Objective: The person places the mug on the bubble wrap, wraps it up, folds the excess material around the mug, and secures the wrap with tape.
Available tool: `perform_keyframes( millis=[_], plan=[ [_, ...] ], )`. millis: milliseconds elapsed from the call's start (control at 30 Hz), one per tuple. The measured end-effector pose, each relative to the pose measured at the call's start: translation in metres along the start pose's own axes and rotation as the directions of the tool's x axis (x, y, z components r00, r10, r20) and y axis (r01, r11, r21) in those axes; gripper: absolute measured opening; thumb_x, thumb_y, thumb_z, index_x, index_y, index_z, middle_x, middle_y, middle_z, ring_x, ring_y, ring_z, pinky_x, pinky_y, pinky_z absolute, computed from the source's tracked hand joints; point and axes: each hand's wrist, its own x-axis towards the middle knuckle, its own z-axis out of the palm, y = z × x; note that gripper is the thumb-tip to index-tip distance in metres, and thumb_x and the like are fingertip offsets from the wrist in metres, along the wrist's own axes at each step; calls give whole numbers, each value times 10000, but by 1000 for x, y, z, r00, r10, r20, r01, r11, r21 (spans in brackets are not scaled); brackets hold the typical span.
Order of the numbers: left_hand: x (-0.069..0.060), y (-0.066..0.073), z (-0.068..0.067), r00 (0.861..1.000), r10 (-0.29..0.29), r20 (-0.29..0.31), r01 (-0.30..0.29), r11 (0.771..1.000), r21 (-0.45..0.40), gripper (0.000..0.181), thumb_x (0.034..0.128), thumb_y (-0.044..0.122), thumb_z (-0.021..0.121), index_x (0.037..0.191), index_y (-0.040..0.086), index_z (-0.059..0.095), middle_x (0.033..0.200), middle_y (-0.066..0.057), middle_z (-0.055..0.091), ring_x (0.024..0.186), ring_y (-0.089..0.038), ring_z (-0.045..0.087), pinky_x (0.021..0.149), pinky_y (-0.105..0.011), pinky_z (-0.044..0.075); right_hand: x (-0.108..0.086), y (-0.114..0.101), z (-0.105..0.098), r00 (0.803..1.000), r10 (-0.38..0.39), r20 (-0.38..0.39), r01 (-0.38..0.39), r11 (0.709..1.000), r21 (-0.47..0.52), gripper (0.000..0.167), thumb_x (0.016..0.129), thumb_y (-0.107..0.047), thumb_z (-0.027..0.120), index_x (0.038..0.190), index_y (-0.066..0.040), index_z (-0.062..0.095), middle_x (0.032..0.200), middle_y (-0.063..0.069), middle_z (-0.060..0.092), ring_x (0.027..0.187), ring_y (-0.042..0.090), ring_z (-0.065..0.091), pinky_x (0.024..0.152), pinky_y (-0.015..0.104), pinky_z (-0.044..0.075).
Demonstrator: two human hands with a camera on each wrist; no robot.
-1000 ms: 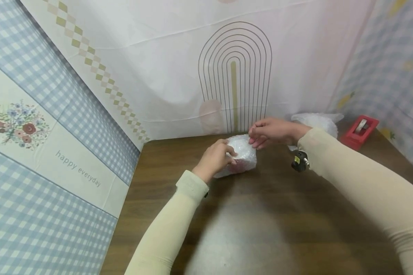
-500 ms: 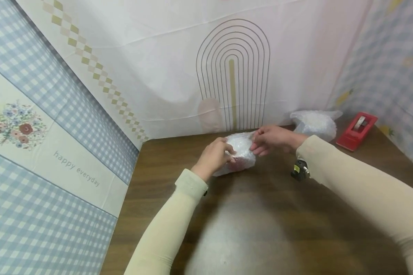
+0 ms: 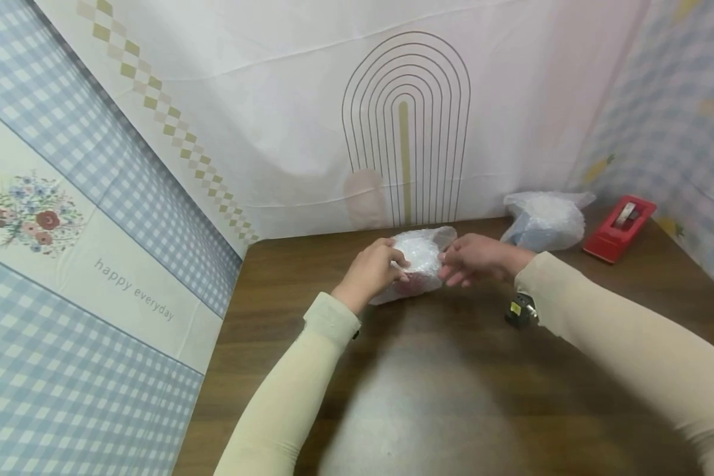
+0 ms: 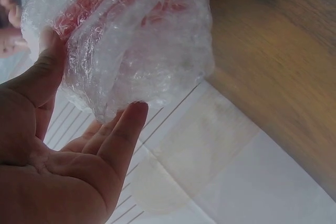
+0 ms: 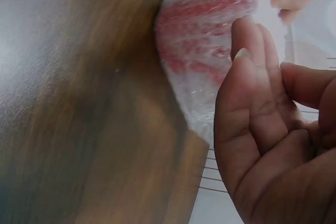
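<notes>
A package in bubble wrap (image 3: 419, 251) lies on the table near the back wall. Something red shows through the wrap (image 5: 199, 35), but its kind is blurred. My left hand (image 3: 371, 271) grips the package from the left, with the thumb on one face and the fingers on another, as the left wrist view (image 4: 79, 145) shows. At the right end of the package, my right hand (image 3: 478, 258) pinches the edge of the bubble wrap between thumb and fingers. The pinched bit itself is hidden behind the fingers in the right wrist view.
A second bubble-wrapped bundle (image 3: 547, 221), bluish inside, stands at the back right. Beside it lies a red tape dispenser (image 3: 621, 228) with a roll in it. The brown wooden table (image 3: 297, 344) meets a white patterned cloth wall (image 3: 285, 132) behind.
My right hand has come slightly toward me and to the right along the package's end, baring a flap of wrap at the top. The left hand keeps its hold in place.
</notes>
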Motion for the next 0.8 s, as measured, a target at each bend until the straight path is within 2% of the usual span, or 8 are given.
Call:
perform_keyframes(
  millis=[200,433,633,800],
  plan=[
    [1,0,0,1000,11,-3,-11,1000,9,256,956,268,919,1190,164,902,1655,-141,653,1545,-307,636,1249,-489,566,8,15,4,999,-34,-41,32,999,-43,305,1203,-267,560,1199,32,620,998,23,802,795,95,786,701,279,619],
    [2,1,2,1000,14,-2,-14,1000,11,260,950,274,923,1184,163,904,1644,-138,665,1555,-287,630,1250,-472,567,18,30,7,1000,-20,-12,21,999,34,251,1208,-250,550,1048,-62,601,930,-41,734,762,76,763,650,240,581],
    [2,1,2,1000,20,-5,-20,1000,9,252,949,270,925,1175,159,906,1625,-138,681,1570,-276,613,1263,-450,556,30,50,11,999,24,25,-26,996,81,369,1232,-374,490,994,-129,633,828,-83,734,727,35,736,632,202,578],
    [4,-1,2,1000,22,-1,-22,1000,14,245,958,262,921,1174,148,904,1587,-129,714,1579,-265,602,1266,-437,553,39,61,16,999,43,26,-46,991,122,483,1229,-473,446,1023,-118,700,832,-84,763,767,43,759,654,215,608]
  ],
)
